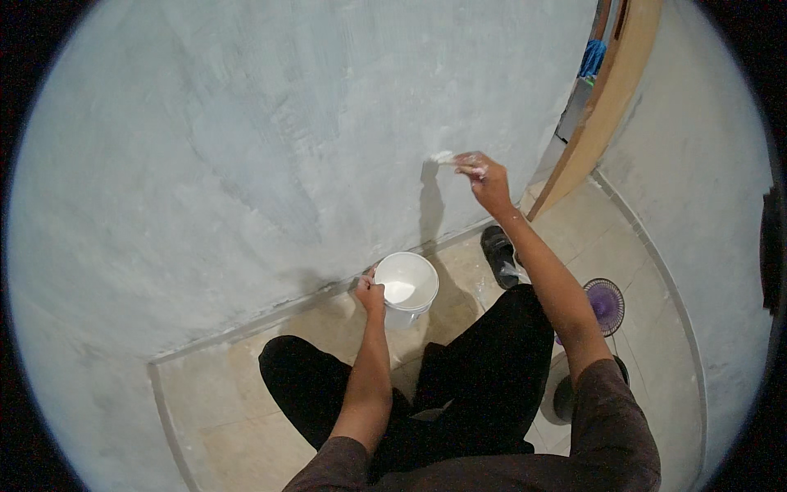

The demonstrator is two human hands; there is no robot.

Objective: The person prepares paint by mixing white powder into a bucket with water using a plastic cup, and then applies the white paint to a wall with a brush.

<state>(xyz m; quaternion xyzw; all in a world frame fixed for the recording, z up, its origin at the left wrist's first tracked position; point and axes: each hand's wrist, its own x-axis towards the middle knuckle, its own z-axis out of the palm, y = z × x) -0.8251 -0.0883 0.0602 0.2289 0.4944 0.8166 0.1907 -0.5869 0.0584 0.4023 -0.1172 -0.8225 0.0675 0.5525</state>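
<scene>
White bucket (420, 276); pale blue-grey wall (246, 164); black trousers (484, 377).

Head-worn fisheye view, looking down, facing nearby wall (270, 107)

Muted light, soft wall shadows (430, 205), black fisheye rim

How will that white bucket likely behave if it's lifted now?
The white bucket is probably light and fairly stiff, its round body looking like plastic. The apparent paint low inside may slosh. With the left hand only at one side of the rim, it could tilt.
</scene>
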